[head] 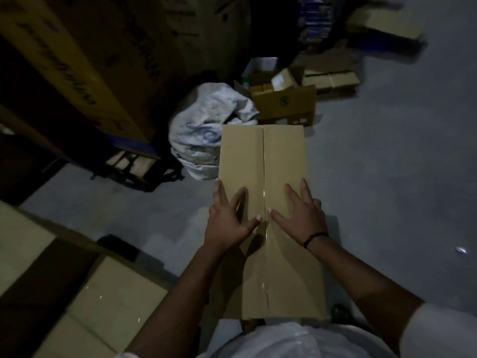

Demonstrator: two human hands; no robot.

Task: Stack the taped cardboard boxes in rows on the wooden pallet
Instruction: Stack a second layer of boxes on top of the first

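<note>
Cardboard box (260,156), long, clear tape (263,164) down the centre seam, sits lengthwise straight ahead of the person over the grey floor (387,151). Near end is at the torso; what supports it underneath can't be seen.

Left hand (227,220) lies flat on the top, fingers spread, thumb pointing at the seam, outer fingers at the left edge. Right hand (302,218) mirrors it, palm down and fingers splayed, with a black wristband (315,239). Neither wraps the box; both just press on the lid.

White sack (204,140) is just beyond the far-left corner. Open carton (286,102) of small packs is behind it. Tall stacked cartons (85,60) upper left sit on a wooden pallet (134,164). More plain boxes (108,301) are lower left, beside the person.
</note>
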